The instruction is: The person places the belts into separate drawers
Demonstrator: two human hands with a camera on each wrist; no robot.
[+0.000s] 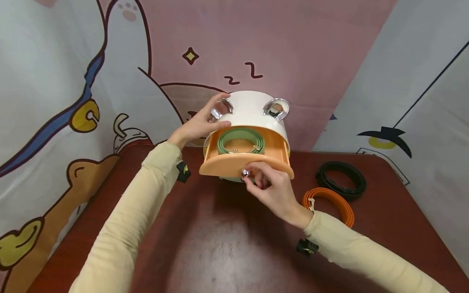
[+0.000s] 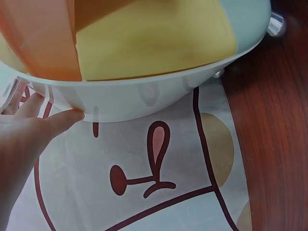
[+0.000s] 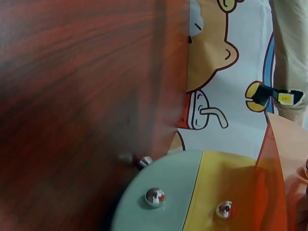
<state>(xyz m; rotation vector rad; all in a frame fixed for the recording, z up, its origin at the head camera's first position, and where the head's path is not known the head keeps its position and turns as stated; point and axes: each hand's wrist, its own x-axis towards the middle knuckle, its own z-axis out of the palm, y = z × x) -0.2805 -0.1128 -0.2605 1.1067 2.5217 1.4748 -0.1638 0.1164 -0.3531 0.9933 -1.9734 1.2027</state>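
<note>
A white rounded drawer cabinet (image 1: 249, 106) with silver ears stands at the back of the table. Its orange top drawer (image 1: 216, 165) is pulled out and holds a coiled green belt (image 1: 260, 142). My left hand (image 1: 199, 123) grips the cabinet's left side, fingers around the silver ear (image 1: 222, 108) and thumb on the white shell. With thumb and forefinger, my right hand (image 1: 272, 189) pinches the drawer's silver knob (image 1: 245, 173). Below, the yellow drawer (image 3: 216, 183) and green drawer (image 3: 168, 178) are closed, each with a silver knob.
To the right on the dark red wooden table (image 1: 220, 244) lie a coiled black belt (image 1: 357, 175) and a coiled orange belt (image 1: 342, 203), close together beside my right forearm. A cloth printed with cartoon animals (image 1: 286, 49) hangs right behind the cabinet.
</note>
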